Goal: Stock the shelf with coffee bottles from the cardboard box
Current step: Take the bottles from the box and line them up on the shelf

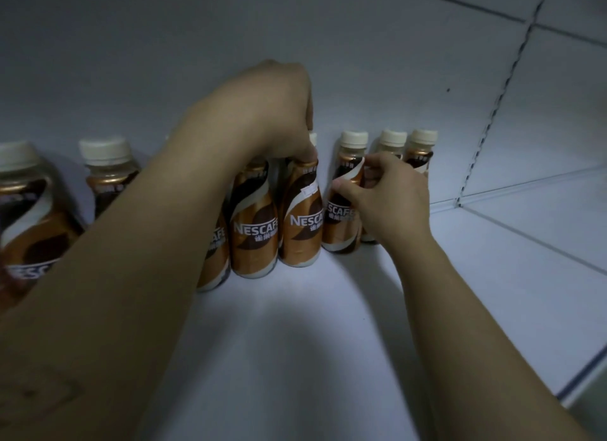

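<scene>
Presently, head view: left hand (262, 112) gripping the capped top of the upright centre bottle (301, 217) at its 6 o'clock; right hand (391, 197) pinching the upright neighbour bottle (340, 220) at its 9 o'clock; both bottles standing in the shelf (295, 342) row; cardboard box out of view.

Bottles (253, 223) stand in a row on the shelf (295, 325), against its back wall (164, 46). The left hand (262, 112) is atop the middle bottle (302, 217), the right hand (391, 194) on its right neighbour (340, 223).
</scene>
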`<state>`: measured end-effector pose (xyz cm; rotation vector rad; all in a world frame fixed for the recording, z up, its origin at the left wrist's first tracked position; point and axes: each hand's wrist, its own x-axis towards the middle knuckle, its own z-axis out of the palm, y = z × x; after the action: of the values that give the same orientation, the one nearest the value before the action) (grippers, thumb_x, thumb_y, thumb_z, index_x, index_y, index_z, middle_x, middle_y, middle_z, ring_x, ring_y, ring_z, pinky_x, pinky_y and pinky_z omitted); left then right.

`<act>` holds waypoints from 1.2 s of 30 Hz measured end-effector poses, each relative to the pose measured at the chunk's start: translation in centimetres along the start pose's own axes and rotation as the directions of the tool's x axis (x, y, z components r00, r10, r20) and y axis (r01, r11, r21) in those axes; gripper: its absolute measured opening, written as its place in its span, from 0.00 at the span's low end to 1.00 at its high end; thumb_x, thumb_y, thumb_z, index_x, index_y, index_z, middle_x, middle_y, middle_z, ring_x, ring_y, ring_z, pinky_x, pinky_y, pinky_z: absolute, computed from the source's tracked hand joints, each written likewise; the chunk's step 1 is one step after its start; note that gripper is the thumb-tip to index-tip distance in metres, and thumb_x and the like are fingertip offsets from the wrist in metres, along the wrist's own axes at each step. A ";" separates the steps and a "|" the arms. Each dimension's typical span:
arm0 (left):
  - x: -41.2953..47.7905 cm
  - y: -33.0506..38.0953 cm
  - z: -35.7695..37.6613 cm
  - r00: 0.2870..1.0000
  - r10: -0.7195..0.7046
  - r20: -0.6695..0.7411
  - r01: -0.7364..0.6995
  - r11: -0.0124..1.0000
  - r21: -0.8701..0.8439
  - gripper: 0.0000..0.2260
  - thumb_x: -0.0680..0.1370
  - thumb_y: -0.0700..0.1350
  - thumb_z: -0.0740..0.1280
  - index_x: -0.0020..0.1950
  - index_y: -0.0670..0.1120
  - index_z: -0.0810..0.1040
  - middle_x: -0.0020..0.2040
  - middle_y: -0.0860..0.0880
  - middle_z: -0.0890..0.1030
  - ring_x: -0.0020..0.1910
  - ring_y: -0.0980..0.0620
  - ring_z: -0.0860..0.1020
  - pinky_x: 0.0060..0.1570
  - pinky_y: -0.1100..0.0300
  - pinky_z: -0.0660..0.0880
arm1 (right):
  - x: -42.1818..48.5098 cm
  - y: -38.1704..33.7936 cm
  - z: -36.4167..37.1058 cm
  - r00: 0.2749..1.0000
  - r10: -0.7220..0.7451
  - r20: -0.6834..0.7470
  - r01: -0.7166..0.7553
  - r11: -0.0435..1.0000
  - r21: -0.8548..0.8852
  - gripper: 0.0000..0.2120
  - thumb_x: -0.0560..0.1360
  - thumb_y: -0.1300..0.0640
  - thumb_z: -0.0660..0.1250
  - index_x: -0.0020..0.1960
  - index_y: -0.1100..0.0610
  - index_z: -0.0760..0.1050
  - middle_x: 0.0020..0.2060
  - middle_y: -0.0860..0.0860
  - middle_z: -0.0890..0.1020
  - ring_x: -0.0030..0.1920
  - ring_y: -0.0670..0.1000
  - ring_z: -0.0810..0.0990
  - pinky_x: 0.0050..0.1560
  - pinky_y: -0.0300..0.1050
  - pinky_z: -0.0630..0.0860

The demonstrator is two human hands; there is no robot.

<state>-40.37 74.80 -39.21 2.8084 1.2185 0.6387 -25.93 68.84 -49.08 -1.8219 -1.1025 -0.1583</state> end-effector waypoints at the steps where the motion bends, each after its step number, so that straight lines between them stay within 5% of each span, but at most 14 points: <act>1: 0.0 0.0 0.0 1.000 -0.005 0.004 0.005 1.000 -0.001 0.15 0.71 0.51 0.75 0.55 0.47 0.83 0.48 0.47 0.83 0.42 0.47 0.79 0.41 0.55 0.75 | 0.0 0.0 0.1 1.000 0.009 -0.009 -0.009 1.000 0.014 0.26 0.68 0.45 0.75 0.63 0.52 0.77 0.52 0.47 0.84 0.53 0.48 0.81 0.56 0.48 0.78; 6: -0.2 0.0 -0.3 0.999 -0.031 0.014 0.031 0.999 0.010 0.16 0.71 0.49 0.75 0.57 0.46 0.82 0.50 0.45 0.83 0.45 0.45 0.80 0.43 0.53 0.76 | 0.0 0.2 0.2 0.998 0.051 0.030 -0.055 0.983 0.175 0.19 0.67 0.51 0.77 0.56 0.54 0.81 0.47 0.47 0.85 0.49 0.47 0.82 0.54 0.50 0.80; 12: 0.1 0.5 0.5 1.000 -0.006 -0.030 0.008 0.999 0.046 0.14 0.72 0.48 0.74 0.55 0.45 0.82 0.48 0.44 0.83 0.45 0.43 0.80 0.46 0.51 0.79 | 0.2 0.4 -0.3 0.993 -0.008 0.120 -0.029 0.952 0.306 0.14 0.67 0.57 0.77 0.49 0.47 0.76 0.37 0.38 0.79 0.40 0.36 0.78 0.48 0.35 0.77; 19: 0.5 0.4 1.0 0.999 -0.006 -0.049 0.009 0.999 0.051 0.11 0.73 0.46 0.72 0.53 0.44 0.82 0.48 0.44 0.83 0.44 0.44 0.80 0.41 0.53 0.78 | 0.4 1.0 -0.2 0.976 0.027 0.217 -0.123 0.888 0.443 0.19 0.71 0.67 0.70 0.62 0.58 0.77 0.48 0.51 0.85 0.50 0.49 0.84 0.55 0.50 0.81; 26: 0.4 0.6 1.0 1.000 -0.009 -0.015 0.010 0.998 0.069 0.13 0.72 0.48 0.73 0.54 0.44 0.81 0.49 0.43 0.82 0.46 0.43 0.80 0.41 0.52 0.77 | -0.2 0.3 -0.5 0.991 -0.067 0.118 0.038 0.972 0.233 0.20 0.72 0.53 0.73 0.63 0.54 0.77 0.42 0.39 0.79 0.44 0.37 0.78 0.51 0.37 0.77; 30: 0.1 1.0 1.2 1.000 -0.023 0.002 0.023 0.994 0.107 0.21 0.68 0.52 0.77 0.57 0.45 0.79 0.49 0.44 0.80 0.46 0.43 0.79 0.43 0.52 0.76 | -0.2 0.2 -0.4 0.996 -0.068 0.059 0.059 0.989 0.139 0.21 0.71 0.50 0.74 0.61 0.56 0.79 0.42 0.43 0.79 0.43 0.40 0.78 0.49 0.37 0.77; 36: 0.2 1.1 1.4 0.998 -0.010 -0.064 0.019 0.990 0.139 0.17 0.67 0.46 0.77 0.53 0.46 0.78 0.46 0.45 0.79 0.44 0.42 0.78 0.41 0.53 0.75 | 0.3 0.4 -0.5 0.996 -0.028 0.090 0.009 0.980 0.197 0.19 0.71 0.51 0.74 0.60 0.57 0.79 0.44 0.46 0.81 0.45 0.42 0.79 0.48 0.36 0.77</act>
<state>-38.97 74.40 -40.24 2.9100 1.3437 0.6713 -25.29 68.54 -48.95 -1.6559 -1.1573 0.0239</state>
